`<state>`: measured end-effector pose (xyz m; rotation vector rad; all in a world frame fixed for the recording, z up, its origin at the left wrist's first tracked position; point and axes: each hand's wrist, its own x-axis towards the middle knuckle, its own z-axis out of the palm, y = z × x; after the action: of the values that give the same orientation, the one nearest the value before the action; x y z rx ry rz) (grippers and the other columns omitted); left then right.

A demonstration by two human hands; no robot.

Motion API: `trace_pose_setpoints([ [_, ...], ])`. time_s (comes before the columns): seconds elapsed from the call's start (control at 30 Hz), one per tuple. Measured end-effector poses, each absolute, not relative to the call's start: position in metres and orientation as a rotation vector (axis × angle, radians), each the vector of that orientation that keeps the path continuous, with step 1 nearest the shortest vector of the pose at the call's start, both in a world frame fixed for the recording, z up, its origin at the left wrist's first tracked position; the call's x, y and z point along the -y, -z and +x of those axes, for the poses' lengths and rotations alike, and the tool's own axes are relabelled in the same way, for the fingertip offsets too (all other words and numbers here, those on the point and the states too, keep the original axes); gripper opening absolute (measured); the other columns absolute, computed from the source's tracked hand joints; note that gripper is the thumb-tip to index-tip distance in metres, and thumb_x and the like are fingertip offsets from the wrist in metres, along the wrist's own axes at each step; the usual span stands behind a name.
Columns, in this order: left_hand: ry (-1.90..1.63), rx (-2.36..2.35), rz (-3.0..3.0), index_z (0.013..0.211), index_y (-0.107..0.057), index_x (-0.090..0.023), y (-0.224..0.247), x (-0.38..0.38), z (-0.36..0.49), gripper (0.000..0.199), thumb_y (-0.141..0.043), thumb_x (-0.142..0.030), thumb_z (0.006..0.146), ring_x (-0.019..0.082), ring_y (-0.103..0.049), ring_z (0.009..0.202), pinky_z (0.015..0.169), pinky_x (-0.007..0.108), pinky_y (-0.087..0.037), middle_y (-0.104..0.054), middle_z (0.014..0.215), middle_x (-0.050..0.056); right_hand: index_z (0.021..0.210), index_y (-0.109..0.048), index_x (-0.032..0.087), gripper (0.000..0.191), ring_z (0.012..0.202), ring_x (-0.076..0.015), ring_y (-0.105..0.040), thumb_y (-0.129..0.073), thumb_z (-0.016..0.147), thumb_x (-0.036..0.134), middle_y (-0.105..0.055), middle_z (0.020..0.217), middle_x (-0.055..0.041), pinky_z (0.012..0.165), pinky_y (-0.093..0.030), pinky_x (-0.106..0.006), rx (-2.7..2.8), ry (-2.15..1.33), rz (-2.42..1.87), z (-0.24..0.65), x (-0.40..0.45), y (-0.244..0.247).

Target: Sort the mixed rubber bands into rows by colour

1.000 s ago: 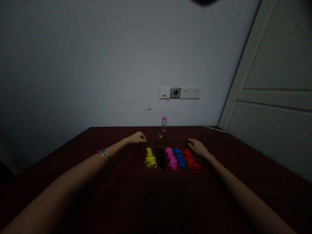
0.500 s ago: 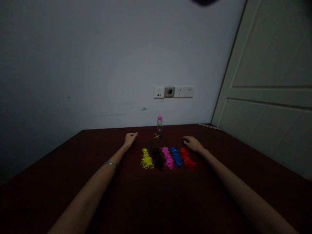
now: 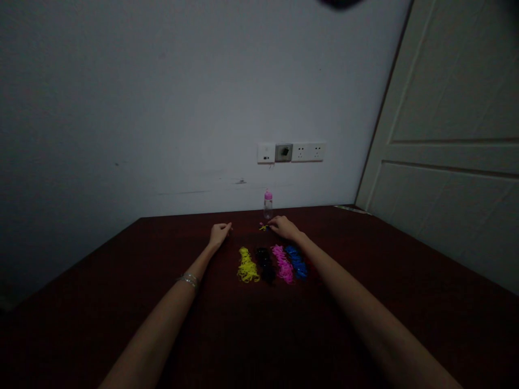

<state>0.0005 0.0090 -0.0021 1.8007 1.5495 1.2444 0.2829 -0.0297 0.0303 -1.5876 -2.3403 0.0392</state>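
My right hand (image 3: 284, 228) reaches over a small mixed cluster of coloured rubber bands (image 3: 263, 227), its fingertips drawn together at the cluster's right side. What those fingers pinch, if anything, is too small to make out. My left hand (image 3: 219, 235) rests on the table left of the cluster, fingers curled in and thumb side up; its inside is hidden. Nearer to me lie heaped rows of what look like rubber bands: yellow (image 3: 247, 266), black (image 3: 265, 265), pink (image 3: 283, 265) and blue (image 3: 297, 262). My right forearm covers most of the red row.
A clear bottle with a pink cap (image 3: 268, 204) stands upright just behind the small cluster. The dark red table (image 3: 243, 329) meets a pale wall bearing sockets (image 3: 308, 152). On the right is a white panelled door (image 3: 450, 156). The light is dim.
My right hand has moved left and away from me, from beyond the red row to the small cluster. The red row is now mostly hidden by my forearm. My left hand has barely shifted.
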Motion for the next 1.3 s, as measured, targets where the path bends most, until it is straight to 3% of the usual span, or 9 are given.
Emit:
trace_pose_setpoints([
  [0.23, -1.258, -1.527, 1.800, 0.062, -0.065, -0.013, 0.004, -0.008, 0.002, 0.042, -0.049, -0.050, 0.072, 0.011, -0.045, 0.046, 0.051, 0.022, -0.032, -0.049, 0.044, -0.001, 0.120, -0.058, 0.027, 0.037, 0.106, -0.0264, -0.052, -0.043, 0.089, 0.039, -0.058, 0.119, -0.0095, 0.086, -0.041, -0.036, 2.363, 0.041, -1.754, 0.262, 0.022, -0.023],
  [0.37, -1.271, -1.513, 1.815, 0.062, -0.065, -0.013, 0.005, -0.008, 0.002, 0.041, -0.048, -0.049, 0.074, 0.011, -0.047, 0.048, 0.053, 0.022, -0.034, -0.050, 0.044, -0.001, 0.110, -0.063, 0.025, 0.036, 0.103, -0.0255, -0.052, -0.038, 0.090, 0.042, -0.060, 0.114, -0.0097, 0.083, -0.042, -0.035, 2.326, 0.094, -1.797, 0.259, 0.024, -0.023],
  [0.7, -1.264, -1.527, 1.813, 0.063, -0.065, -0.013, 0.005, -0.009, 0.002, 0.042, -0.048, -0.049, 0.074, 0.011, -0.046, 0.047, 0.053, 0.022, -0.034, -0.048, 0.044, -0.001, 0.091, -0.068, 0.021, 0.025, 0.099, -0.0243, -0.053, -0.049, 0.086, 0.036, -0.062, 0.108, -0.0096, 0.079, -0.043, -0.031, 2.262, 0.133, -1.753, 0.261, 0.028, -0.030],
  [1.0, -1.300, -1.493, 1.781, 0.061, -0.065, -0.013, 0.006, -0.011, 0.003, 0.041, -0.050, -0.048, 0.073, 0.010, -0.043, 0.043, 0.049, 0.022, -0.031, -0.047, 0.041, -0.002, 0.082, -0.070, 0.017, 0.013, 0.087, -0.0161, -0.059, -0.058, 0.081, 0.023, -0.068, 0.091, -0.0058, 0.081, -0.041, -0.025, 2.416, -0.129, -1.157, 0.239, 0.048, -0.037],
  [1.3, -1.323, -1.478, 1.807, 0.062, -0.066, -0.012, 0.006, -0.011, 0.001, 0.042, -0.049, -0.049, 0.074, 0.010, -0.044, 0.044, 0.049, 0.022, -0.031, -0.049, 0.043, -0.002, 0.084, -0.071, 0.017, 0.013, 0.090, -0.0171, -0.060, -0.060, 0.079, 0.022, -0.068, 0.092, -0.0069, 0.084, -0.041, -0.027, 2.618, -0.208, -0.853, 0.209, 0.082, -0.030],
])
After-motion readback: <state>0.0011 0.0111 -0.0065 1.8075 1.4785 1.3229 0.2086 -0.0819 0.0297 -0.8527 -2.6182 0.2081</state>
